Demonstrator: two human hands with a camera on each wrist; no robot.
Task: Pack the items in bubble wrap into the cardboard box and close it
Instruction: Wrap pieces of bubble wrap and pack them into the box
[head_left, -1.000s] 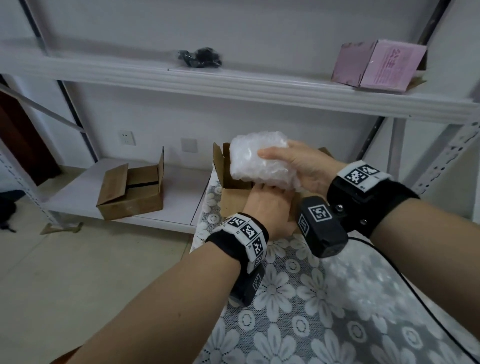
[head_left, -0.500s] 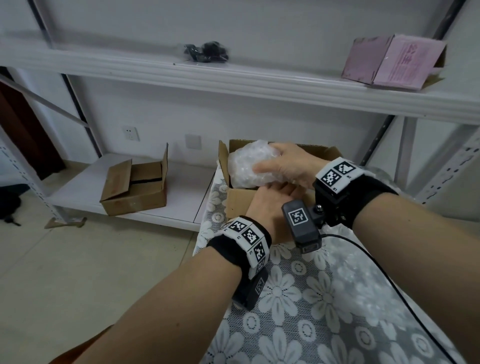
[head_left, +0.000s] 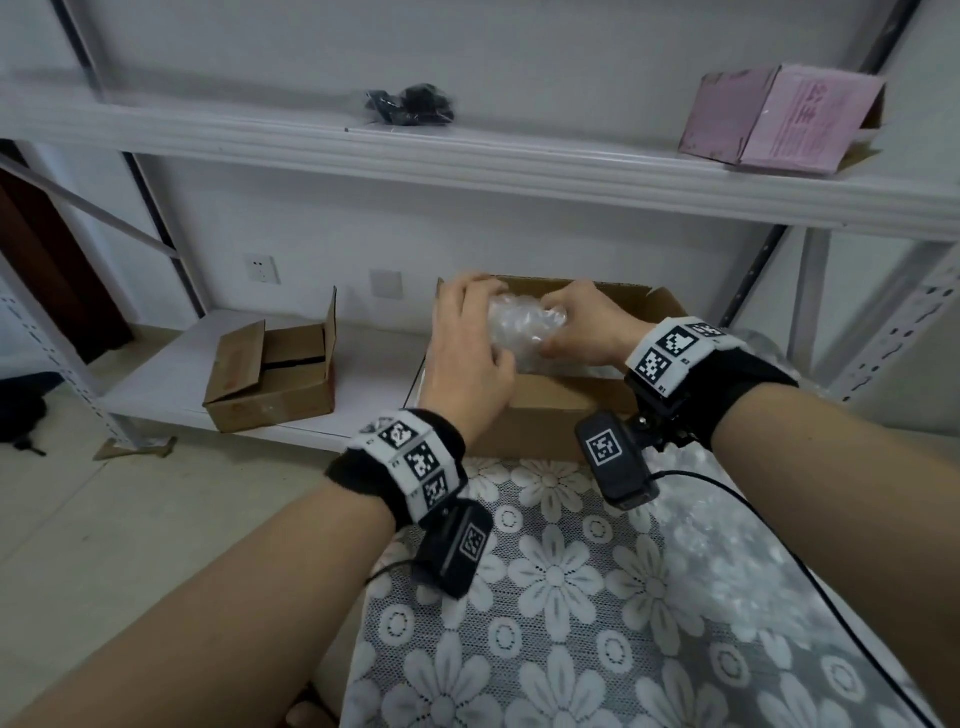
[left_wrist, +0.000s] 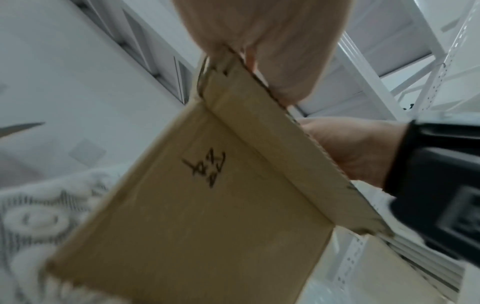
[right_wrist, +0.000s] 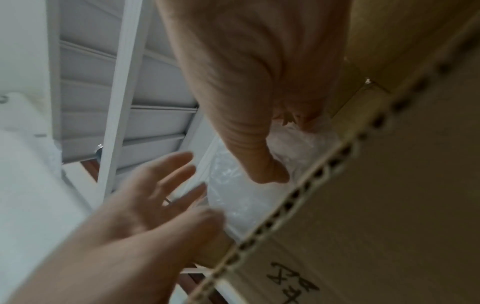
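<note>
An open cardboard box (head_left: 550, 410) stands at the far edge of the flowered table. A bubble-wrapped bundle (head_left: 524, 332) sits low inside it, its top showing above the rim. My right hand (head_left: 576, 325) reaches in from the right and grips the bundle with curled fingers. In the right wrist view its thumb presses into the bundle (right_wrist: 233, 197) behind the box wall (right_wrist: 389, 185). My left hand (head_left: 467, 348) lies against the bundle's left side with fingers spread and straight; the same left hand (right_wrist: 155, 195) shows there. The left wrist view faces the box front (left_wrist: 194, 205), which bears handwriting.
A sheet of bubble wrap (head_left: 727, 545) lies on the lace tablecloth (head_left: 545, 597) to the right. On the low shelf to the left is a second open cardboard box (head_left: 275, 374). The upper shelf carries a pink box (head_left: 779, 124) and a black bagged item (head_left: 410, 106).
The bundle has come down from above the box into it, still held by my right hand. My left hand has moved from beneath the bundle to its left side.
</note>
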